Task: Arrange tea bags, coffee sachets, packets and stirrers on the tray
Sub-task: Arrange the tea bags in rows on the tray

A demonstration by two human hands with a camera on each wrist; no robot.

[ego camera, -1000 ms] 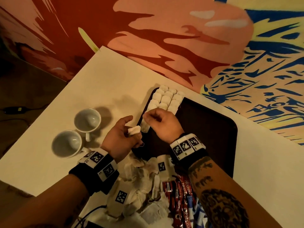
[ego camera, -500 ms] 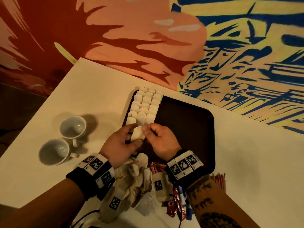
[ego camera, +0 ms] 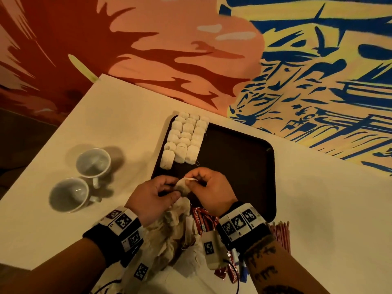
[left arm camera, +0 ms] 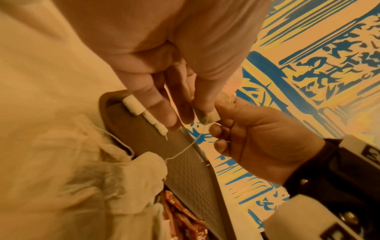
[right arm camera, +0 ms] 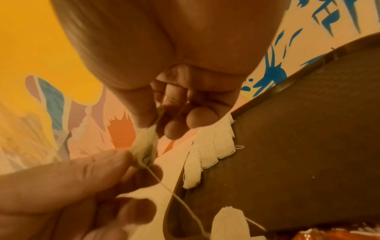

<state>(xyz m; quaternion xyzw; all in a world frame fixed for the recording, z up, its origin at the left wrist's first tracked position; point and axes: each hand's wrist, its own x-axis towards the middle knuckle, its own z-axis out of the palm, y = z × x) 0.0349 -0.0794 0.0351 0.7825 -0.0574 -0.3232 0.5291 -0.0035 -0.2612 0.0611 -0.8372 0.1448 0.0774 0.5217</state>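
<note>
Both hands pinch one tea bag (ego camera: 182,187) between them over the tray's (ego camera: 244,166) near-left corner: left hand (ego camera: 151,197), right hand (ego camera: 209,190). Its string (left arm camera: 180,152) trails down. Placed tea bags (ego camera: 185,137) sit in rows at tray's far-left; loose pile (ego camera: 169,230) on the desk (ego camera: 318,209).

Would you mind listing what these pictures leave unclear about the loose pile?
- Coffee sachets, head view: mostly hidden under the right hand and wrist.
- Stirrers, head view: too small to count.
- Loose tea bags, left wrist view: blurred into one heap.
</note>
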